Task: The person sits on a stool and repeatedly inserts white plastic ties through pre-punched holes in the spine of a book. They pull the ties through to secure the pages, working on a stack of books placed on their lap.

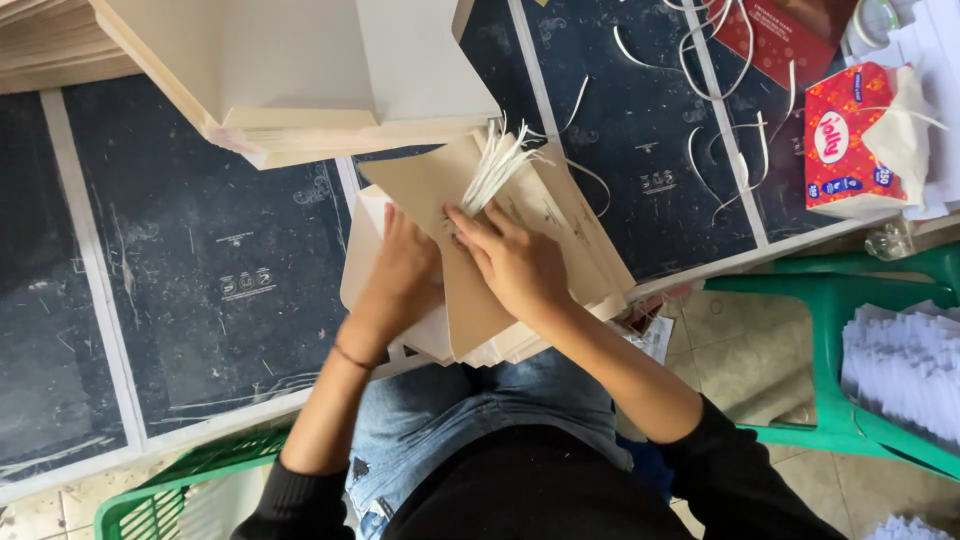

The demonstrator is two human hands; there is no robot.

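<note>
A red boxy tissue pack (848,140) sits top right, beside a dark red flat packet (775,38)

A red cardboard tissue box (848,140) stands at the table's far right, near a green plastic chair (850,330) holding white paper strips (905,365); a green plastic basket (160,500) sits below.

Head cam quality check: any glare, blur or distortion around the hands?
Head view: soft, even daylight, no hard glare; both hands, left hand and right hand, sharp on the beige paper stack, casting faint shadows; the white strips slightly smeared; wide-angle bowing shows in the dark table seams; white tissue nearly overexposed.
</note>
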